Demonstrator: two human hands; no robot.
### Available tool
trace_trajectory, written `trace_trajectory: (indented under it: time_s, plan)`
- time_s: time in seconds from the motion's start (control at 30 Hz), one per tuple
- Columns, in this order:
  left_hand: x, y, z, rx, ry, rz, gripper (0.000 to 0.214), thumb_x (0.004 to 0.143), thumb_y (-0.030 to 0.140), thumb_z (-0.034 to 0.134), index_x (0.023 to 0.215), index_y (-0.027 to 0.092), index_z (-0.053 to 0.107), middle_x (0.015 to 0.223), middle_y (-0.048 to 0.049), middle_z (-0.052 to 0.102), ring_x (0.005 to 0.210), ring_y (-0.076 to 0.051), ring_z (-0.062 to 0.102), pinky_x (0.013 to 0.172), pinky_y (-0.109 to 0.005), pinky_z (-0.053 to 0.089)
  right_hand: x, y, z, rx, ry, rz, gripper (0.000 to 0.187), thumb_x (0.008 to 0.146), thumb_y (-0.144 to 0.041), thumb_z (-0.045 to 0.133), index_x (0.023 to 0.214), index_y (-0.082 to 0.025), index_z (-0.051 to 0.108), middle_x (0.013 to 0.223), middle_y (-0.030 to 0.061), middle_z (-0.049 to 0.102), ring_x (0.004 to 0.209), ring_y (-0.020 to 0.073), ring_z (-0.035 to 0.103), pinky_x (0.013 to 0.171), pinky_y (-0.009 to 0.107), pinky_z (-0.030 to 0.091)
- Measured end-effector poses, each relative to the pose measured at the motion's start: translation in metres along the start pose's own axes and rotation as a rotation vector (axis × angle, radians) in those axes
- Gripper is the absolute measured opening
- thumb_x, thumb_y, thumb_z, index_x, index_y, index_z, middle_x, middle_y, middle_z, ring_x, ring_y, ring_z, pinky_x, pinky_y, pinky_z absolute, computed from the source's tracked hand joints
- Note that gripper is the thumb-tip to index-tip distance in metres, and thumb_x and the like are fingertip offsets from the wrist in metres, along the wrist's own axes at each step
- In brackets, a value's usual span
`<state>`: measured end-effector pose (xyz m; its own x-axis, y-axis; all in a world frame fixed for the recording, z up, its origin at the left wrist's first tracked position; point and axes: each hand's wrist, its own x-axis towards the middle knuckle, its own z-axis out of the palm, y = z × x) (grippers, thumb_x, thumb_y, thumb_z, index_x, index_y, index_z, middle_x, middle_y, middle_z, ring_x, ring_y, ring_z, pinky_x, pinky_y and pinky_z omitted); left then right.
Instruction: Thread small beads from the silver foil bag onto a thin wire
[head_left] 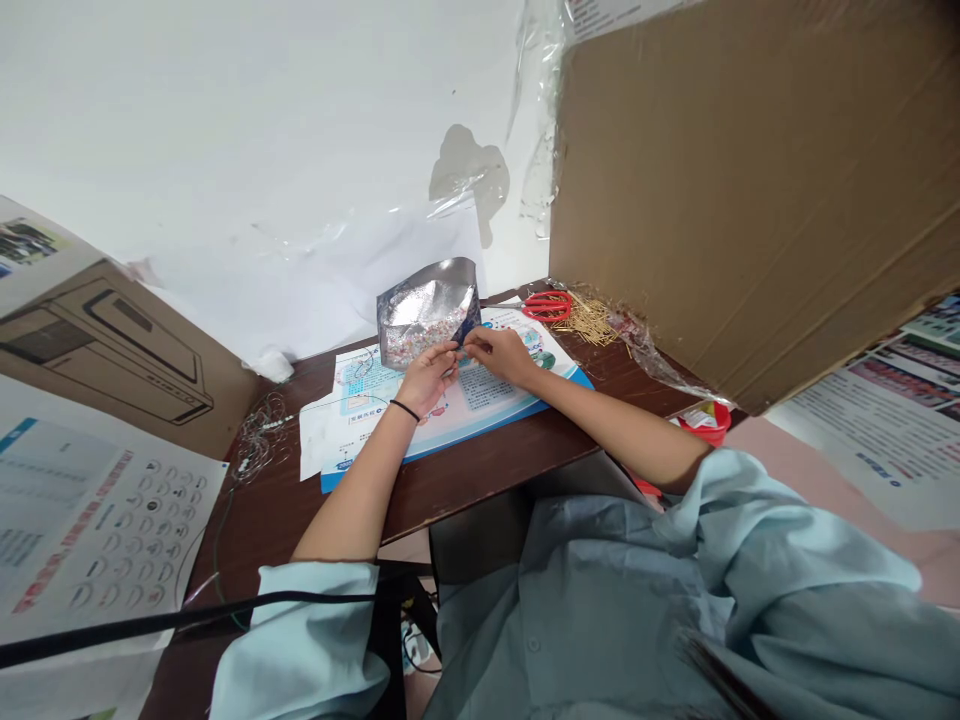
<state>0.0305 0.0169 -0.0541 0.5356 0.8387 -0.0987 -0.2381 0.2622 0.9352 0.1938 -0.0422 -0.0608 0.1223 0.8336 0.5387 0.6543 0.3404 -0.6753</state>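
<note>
My left hand [433, 377] and my right hand [496, 353] meet over a printed sheet [487, 392] on the dark brown table. Thumb and fingers of both are pinched together at nearly the same spot. Whatever sits between the fingertips is too small to make out. Just behind them stands an open silver foil pouch [427, 300], holding many tiny multicoloured pieces that look like beads. A thin thread lies on the sheet to the left of my left hand.
Red-handled scissors [547, 306] lie right of the pouch, beside a pile of thin golden sticks [592, 320]. A tangle of clear thread [259, 440] rests at the table's left. Cardboard boxes [675, 200] flank both sides, and a white wall [225, 120] rises behind.
</note>
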Motion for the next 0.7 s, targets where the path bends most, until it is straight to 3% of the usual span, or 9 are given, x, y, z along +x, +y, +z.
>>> trace_trajectory:
  time_s: [0.43, 0.7]
  plan:
    - [0.0004, -0.0007, 0.0019, -0.006, 0.016, -0.003, 0.015, 0.074, 0.021, 0.076, 0.077, 0.013, 0.064, 0.072, -0.0025, 0.065, 0.064, -0.007, 0.055, 0.065, -0.021, 0.046, -0.0035, -0.0069, 0.0037, 0.004, 0.075, -0.033, 0.011, 0.083, -0.025, 0.051, 0.076, -0.019, 0.057, 0.065, -0.0022, 0.059, 0.058, 0.0109, 0.048, 0.061, 0.023, 0.033]
    - [-0.0002, 0.0008, 0.0009, -0.031, -0.004, -0.012, 0.013, 0.073, 0.013, 0.075, 0.08, 0.014, 0.064, 0.075, -0.0025, 0.066, 0.065, -0.008, 0.056, 0.067, -0.023, 0.047, -0.005, -0.0052, 0.0059, 0.0, 0.047, -0.055, 0.011, 0.083, -0.027, 0.052, 0.075, -0.019, 0.056, 0.063, -0.0025, 0.058, 0.056, 0.0105, 0.047, 0.06, 0.024, 0.032]
